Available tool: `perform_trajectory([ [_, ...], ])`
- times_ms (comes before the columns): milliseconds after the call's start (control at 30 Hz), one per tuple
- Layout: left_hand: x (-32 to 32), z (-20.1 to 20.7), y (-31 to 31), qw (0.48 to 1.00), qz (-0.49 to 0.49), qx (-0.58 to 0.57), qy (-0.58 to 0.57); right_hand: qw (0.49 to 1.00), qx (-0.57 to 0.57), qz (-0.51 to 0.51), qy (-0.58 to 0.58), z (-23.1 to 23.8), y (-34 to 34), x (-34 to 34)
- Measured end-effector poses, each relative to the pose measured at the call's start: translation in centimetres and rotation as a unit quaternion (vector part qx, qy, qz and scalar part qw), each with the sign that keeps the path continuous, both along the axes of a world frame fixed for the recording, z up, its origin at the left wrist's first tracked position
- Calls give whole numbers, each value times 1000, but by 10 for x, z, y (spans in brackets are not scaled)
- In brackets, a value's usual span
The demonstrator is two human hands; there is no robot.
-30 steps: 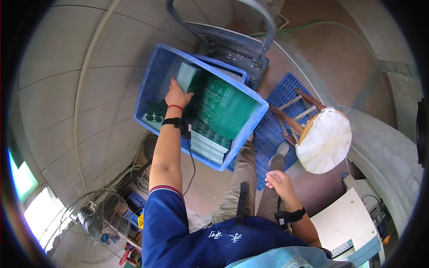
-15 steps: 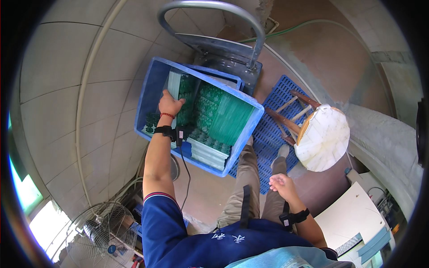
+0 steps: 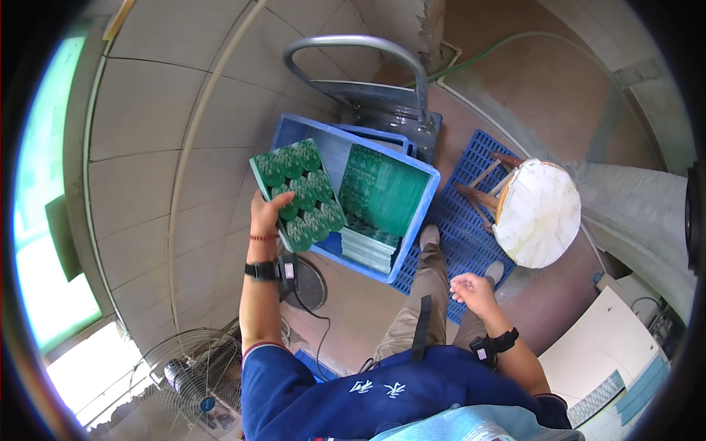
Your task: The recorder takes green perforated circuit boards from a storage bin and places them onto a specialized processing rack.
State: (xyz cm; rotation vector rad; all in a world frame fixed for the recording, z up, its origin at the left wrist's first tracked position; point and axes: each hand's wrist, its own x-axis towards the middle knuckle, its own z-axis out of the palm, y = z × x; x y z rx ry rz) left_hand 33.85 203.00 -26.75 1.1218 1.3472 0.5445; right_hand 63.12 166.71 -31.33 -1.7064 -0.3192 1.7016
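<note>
My left hand [image 3: 266,213] grips a stack of green circuit board panels [image 3: 300,192] by its lower left edge, thumb on top. The panels carry rows of rounded patterns, and the stack is tilted over the left side of a blue plastic crate [image 3: 421,228]. Inside the crate more green panels [image 3: 393,184] stand on edge, beside a pale-edged stack [image 3: 368,251] lying at the near side. Above my lap, my right hand [image 3: 474,291] is loosely curled with fingers slightly apart, holding nothing that I can see.
Beyond the crate stands a trolley with a metal handle [image 3: 360,41]. A stool with a white-covered seat [image 3: 538,213] stands at the right by a blue slatted mat [image 3: 460,242]. A wire-guarded fan [image 3: 198,389] is low at left; tiled wall [image 3: 136,191] rises along that side.
My left hand has lifted a stack of panels out of the crate's left side and moved it toward me. The view has shifted left; my right hand stays above my lap.
</note>
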Motion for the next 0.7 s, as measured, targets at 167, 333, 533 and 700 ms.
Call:
perform_trajectory([
  [167, 53, 75, -80, 982, 30, -44, -180, 994, 53, -17, 96, 27, -11, 13],
  [333, 155, 140, -178, 956, -60, -67, -280, 948, 210, -34, 236, 50, -48, 20],
  [533, 313, 190, -320, 898, -260, -131, -329, 846, 434, -251, 180, 154, -165, 64],
  [700, 433, 216, -458, 801, -416, -212, -376, 800, 342, -487, -73, 205, -304, 105],
])
